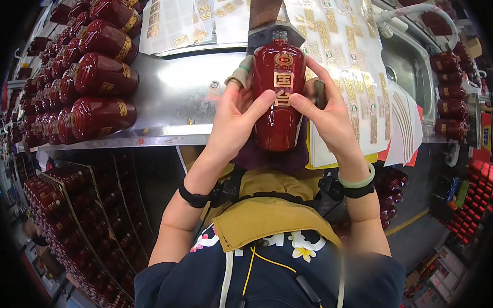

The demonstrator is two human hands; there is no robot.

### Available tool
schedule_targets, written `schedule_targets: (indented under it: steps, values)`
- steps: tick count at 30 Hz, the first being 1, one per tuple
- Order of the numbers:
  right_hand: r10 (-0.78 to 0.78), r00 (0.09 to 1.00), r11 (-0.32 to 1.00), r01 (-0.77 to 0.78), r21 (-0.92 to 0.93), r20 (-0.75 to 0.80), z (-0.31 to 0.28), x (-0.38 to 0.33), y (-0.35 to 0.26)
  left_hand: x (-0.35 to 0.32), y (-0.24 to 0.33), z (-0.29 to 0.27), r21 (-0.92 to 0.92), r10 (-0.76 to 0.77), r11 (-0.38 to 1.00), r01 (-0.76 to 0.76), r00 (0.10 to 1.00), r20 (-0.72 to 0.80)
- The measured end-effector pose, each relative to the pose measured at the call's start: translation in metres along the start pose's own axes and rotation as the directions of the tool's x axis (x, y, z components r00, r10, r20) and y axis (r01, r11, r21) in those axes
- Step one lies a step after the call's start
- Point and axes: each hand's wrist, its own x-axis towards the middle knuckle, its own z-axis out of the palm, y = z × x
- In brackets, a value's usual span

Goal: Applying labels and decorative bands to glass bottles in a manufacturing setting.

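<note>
A glossy dark red bottle (278,130) lies between my hands at the table's front edge, its neck pointing away from me. Gold decals run down the middle of its face. My left hand (235,119) grips the bottle's left side, with a cloth finger cover (240,73) on one finger. My right hand (332,115) holds the right side, and a dark cover shows on one finger there too. Both thumbs press on the lower gold character decal (282,98). The fingers under the bottle are hidden. A dark cloth (268,161) lies beneath its base.
Rows of red bottles (105,75) lie stacked at the left of the metal table (174,97). Sheets of gold decals (357,58) cover the right side, next to a metal sink (412,67). More sheets (168,21) lie at the back left. Crated bottles (58,198) stand below left.
</note>
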Motion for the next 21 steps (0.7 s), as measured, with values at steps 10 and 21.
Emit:
schedule_targets:
  steps: [10, 21]
  values:
    - [-0.589, 0.808, 0.736, 0.549, -0.395, 0.024, -0.004, 0.029, -0.057, -0.003, -0.007, -0.005, -0.07, -0.026, 0.997, 0.026, 1.0, 0.009]
    - [-0.684, 0.431, 0.173, 0.88, -0.443, 0.588, 0.01, 0.043, -0.058, -0.012, 0.001, -0.017, 0.044, 0.081, 0.996, -0.077, 0.991, -0.102]
